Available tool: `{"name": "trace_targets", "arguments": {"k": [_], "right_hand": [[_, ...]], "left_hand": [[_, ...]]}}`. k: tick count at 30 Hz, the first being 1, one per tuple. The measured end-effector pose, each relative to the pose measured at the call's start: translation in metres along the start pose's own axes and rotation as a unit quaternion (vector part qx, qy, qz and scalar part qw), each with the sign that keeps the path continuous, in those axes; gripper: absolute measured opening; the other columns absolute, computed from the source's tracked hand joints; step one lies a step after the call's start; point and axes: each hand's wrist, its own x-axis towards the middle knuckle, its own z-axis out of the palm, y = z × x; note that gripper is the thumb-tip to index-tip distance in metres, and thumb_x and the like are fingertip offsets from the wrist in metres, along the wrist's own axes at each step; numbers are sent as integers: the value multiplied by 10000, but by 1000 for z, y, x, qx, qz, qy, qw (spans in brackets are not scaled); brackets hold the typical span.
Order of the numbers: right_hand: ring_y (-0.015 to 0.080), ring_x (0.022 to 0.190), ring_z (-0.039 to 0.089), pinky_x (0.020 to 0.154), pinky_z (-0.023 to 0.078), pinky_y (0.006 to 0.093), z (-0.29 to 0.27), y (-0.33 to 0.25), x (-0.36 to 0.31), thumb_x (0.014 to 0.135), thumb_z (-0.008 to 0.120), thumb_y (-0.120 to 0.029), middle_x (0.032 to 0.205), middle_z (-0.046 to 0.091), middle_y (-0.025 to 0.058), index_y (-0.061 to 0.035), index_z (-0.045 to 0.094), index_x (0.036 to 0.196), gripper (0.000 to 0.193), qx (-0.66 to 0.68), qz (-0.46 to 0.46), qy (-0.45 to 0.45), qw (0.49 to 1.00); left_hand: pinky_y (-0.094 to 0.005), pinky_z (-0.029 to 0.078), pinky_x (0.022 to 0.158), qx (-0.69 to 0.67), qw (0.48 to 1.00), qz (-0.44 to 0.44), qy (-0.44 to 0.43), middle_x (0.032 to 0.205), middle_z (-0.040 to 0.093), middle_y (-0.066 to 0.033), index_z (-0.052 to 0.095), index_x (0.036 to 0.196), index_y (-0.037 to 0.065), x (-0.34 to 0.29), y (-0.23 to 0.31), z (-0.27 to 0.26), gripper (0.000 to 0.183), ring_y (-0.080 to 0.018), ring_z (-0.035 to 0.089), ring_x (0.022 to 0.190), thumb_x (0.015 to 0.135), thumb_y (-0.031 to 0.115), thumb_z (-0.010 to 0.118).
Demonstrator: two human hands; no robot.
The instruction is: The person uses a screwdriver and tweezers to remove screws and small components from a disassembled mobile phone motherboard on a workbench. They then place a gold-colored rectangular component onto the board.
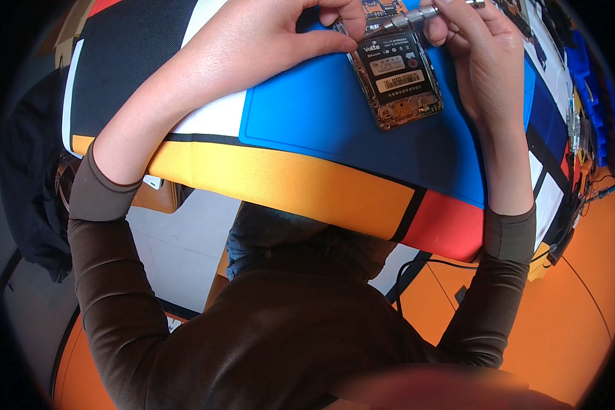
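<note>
Pinching metal screwdriver point(411, 19), right hand point(484, 58) — left hand point(270, 41) touching opened phone point(396, 78), grip unclear

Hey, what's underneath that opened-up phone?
Below the opened-up phone is a blue mat, spread over a multicoloured cloth. The patch directly beneath the phone is covered, so anything else there can't be seen.
</note>
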Motion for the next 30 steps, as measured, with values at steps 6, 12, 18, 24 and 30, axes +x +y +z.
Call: {"name": "trace_targets", "arguments": {"k": [6, 12, 18, 24, 30], "right_hand": [[61, 628, 578, 604, 414, 186, 1, -1, -1, 1009, 648, -120, 734, 666, 16, -28, 698, 913, 141, -13, -1, -2, 1000], [65, 643, 583, 622, 425, 190, 1, 0, -1, 1009, 649, -116, 731, 659, 14, -29, 693, 911, 139, -14, -7, -18, 1000], [66, 648, 586, 633, 437, 193, 1, -1, -1, 1010, 649, -114, 732, 658, 16, -29, 692, 910, 138, -8, 2, -16, 1000], [67, 651, 585, 640, 440, 200, 1, -1, -2, 1003, 655, -112, 735, 659, 15, -30, 692, 907, 132, -28, -2, -18, 999], [72, 673, 600, 652, 451, 209, 8, -12, -8, 980, 676, -81, 747, 664, 14, -28, 693, 908, 91, -112, -52, -12, 992]], "left_hand": [[-322, 501, 797, -25, 1000, 14, 8, 860, 652, -67, 694, 969, 61, 1, -2, 1, 100, -197, 637, 846, 882, 55, 744], [-313, 533, 817, -14, 999, 29, 38, 894, 701, -76, 716, 975, 62, 0, -2, 0, 121, -202, 692, 883, 865, 40, 762], [-318, 534, 828, -18, 997, 60, 39, 912, 710, -87, 719, 976, 62, 4, -8, 3, 127, -216, 697, 901, 860, 39, 765], [-321, 536, 830, -3, 1000, 5, 25, 922, 714, -93, 721, 979, 67, -2, 1, -3, 129, -226, 698, 905, 859, 40, 762], [-325, 534, 829, 15, 998, 50, 34, 920, 711, -91, 719, 987, 72, 1, -11, 1, 141, -234, 696, 905, 856, 42, 762]]}}
